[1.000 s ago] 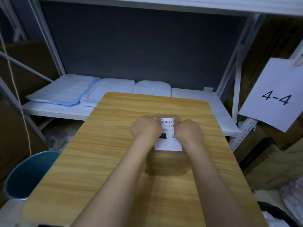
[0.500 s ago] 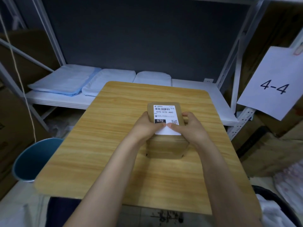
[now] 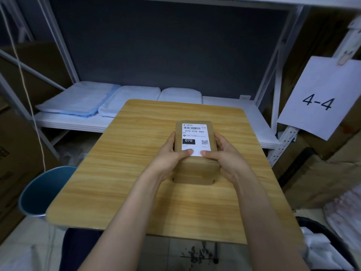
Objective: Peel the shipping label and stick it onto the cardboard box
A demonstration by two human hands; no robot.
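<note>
Low in the frame both forearms reach up to the centre, where the left hand point(image 3: 168, 153) and right hand point(image 3: 224, 153) cup the sides of the cardboard box point(image 3: 196, 169), thumbs pressed flat on the near edge of the shipping label point(image 3: 196, 138) on its top. Uneven pressing could trap a bubble or crease the smooth white paper on matte brown board. Beyond lies the wood-grain table point(image 3: 136, 153).

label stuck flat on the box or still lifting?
Flat, as far as visible. The white shipping label lies flush on the brown cardboard box top; both thumbs press its near edge, hiding that strip.
</note>
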